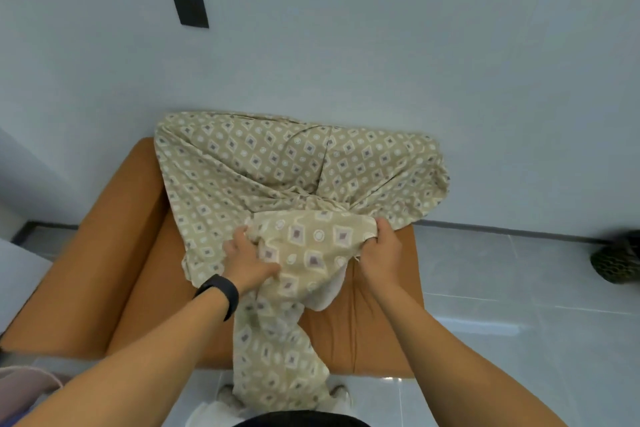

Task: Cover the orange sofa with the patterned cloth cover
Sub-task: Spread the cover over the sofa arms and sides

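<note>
Both hands are clamped on bunched folds of the patterned cloth cover (277, 177): left hand (247, 258), right hand (379, 253). Only the backrest and middle seat of the orange sofa (138, 253) are draped. If pulled unevenly, the far edge could be dragged off the backrest.

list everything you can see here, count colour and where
sofa: 1, orange, centre, against the wall
cover: 1, beige with diamond pattern, draped over the sofa back, bunched over the seat, hanging to the floor
wall plate: 1, black, on the wall upper left
shoe: 1, dark, on the floor far right
floor: grey tiles, right and below
wristband: 1, black, on the left wrist
feet: 2, light shoes, bottom centre, partly hidden
left hand: grips the cover
right hand: grips the cover's edge
</note>
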`<state>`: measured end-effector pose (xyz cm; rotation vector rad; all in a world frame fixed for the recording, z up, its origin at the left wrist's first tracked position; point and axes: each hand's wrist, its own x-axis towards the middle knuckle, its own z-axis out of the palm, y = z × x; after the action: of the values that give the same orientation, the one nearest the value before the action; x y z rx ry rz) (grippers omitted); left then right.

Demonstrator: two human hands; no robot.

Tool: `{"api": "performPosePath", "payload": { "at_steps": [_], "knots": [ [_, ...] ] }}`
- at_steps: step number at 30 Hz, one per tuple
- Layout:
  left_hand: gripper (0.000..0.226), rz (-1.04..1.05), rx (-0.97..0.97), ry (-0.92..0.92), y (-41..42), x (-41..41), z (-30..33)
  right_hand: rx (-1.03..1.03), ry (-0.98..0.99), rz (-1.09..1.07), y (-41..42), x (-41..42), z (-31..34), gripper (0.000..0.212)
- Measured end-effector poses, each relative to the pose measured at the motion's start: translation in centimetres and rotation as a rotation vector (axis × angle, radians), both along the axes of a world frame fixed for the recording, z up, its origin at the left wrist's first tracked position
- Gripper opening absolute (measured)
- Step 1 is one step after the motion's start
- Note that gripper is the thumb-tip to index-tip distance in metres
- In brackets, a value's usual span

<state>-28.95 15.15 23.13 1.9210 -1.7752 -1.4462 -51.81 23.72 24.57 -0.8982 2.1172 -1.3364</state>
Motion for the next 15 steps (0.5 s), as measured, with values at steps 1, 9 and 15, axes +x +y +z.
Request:
{"api": "performPosePath", "payload": {
  "at_steps": [1, 9, 15],
  "knots": [
    [0.117, -0.106, -0.030, -0.037, 0.5, -0.6, -0.3, -0.039, 0.046, 0.014, -0.1, 0.0, 1.2, 0.032],
    [0.055, -0.285, -0.260, 0.221, 3.8, -7.1, -0.3, -0.141, 0.090, 0.226, -0.2, 4.6, 4.5, 0.018],
    [0.031, -0.210, -0.292, 0.408, 1.1, -3.4, 2.1, 0.221, 0.250, 0.281, 5.1, 1.0, 0.0, 0.033]
  ]
}}
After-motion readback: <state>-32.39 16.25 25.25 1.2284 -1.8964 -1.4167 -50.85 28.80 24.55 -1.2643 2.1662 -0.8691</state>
